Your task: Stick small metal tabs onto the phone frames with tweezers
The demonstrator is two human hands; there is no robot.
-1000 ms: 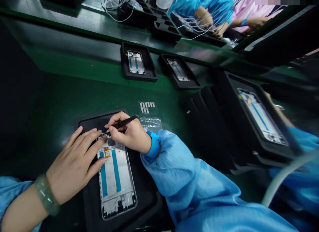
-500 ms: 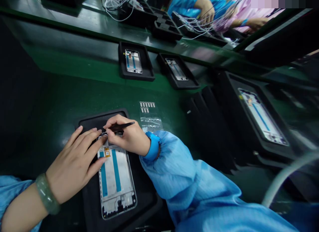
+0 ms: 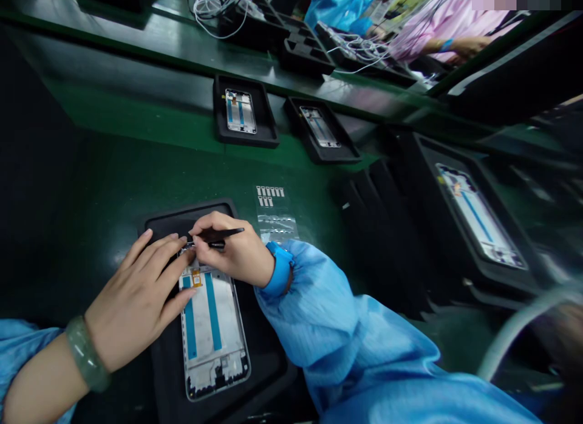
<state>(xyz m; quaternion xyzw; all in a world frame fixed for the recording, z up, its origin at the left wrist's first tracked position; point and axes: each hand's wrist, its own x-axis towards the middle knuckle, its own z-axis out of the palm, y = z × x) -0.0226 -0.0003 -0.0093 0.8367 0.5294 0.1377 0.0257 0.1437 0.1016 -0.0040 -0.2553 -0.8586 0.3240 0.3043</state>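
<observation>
One small job at the top of a phone frame (image 3: 212, 333)

The left hand (image 3: 134, 302) lies open, with its fingers (image 3: 159, 260) flat on the top end of the frame. The frame sits in a black tray (image 3: 268, 363) on the green bench (image 3: 91, 187). The right hand (image 3: 232, 251) pinches black tweezers (image 3: 223, 234), and their tips reach the frame's top edge. I cannot tell if they hold anything. A clear bag of little labels (image 3: 276, 214) lies just beyond. This work calls for steady, gentle fingers.
</observation>
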